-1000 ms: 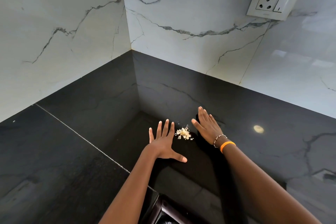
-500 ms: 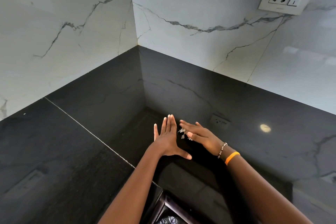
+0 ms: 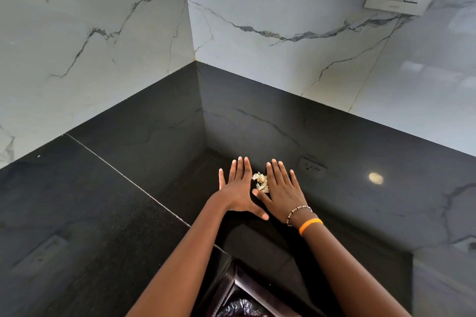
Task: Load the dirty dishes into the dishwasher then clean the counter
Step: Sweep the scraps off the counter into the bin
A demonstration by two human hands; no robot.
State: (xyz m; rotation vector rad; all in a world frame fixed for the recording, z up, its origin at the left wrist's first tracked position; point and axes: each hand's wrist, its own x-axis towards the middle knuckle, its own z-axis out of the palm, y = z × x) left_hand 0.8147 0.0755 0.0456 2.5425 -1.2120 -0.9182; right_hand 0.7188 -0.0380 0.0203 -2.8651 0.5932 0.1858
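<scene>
Where flat, spread left hand point(image 3: 238, 188) and right hand point(image 3: 282, 188) meet mid-frame on counter point(image 3: 103, 213), crumbs point(image 3: 260, 181) partly hidden; bin point(image 3: 239, 307) cut off at bottom.

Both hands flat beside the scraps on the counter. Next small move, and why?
Probably drag the scraps toward the counter's near edge, hands kept together. Left hand and right hand lie flat with straight fingers, bracketing the small pale pile, and an open bin with a dark liner sits just below that edge, so sweeping them in looks likeliest.
</scene>
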